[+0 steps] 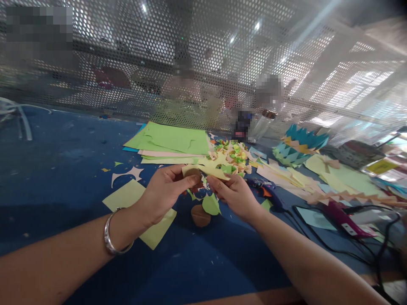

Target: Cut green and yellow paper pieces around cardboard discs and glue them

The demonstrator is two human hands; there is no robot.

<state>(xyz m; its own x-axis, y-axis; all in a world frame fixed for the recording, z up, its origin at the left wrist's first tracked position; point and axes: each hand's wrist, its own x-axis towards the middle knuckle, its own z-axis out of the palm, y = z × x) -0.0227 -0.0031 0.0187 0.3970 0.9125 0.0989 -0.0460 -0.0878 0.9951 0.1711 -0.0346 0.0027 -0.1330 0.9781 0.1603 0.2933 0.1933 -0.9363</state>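
Between my two hands is a piece of pale yellow paper [213, 171], raised above the table. My left hand [170, 186], with a silver bangle at the wrist, pinches its left end; a brown round piece [192, 172] shows by the thumb. The fingers of my right hand [233, 192] close on the paper's right end. Below them on the table lie another brown round piece [201, 216] and a light green rounded paper cutout [211, 204]. Square yellow paper [125, 194] rests partly under my left forearm.
A stack of green sheets [178, 137] lies behind my hands, beside a heap of small paper pieces [237, 154]. To the right are a glue gun [269, 189] with its cord, a magenta power strip [348, 220] and zigzag paper bands [299, 144]. A perforated metal screen [143, 84] stands behind.
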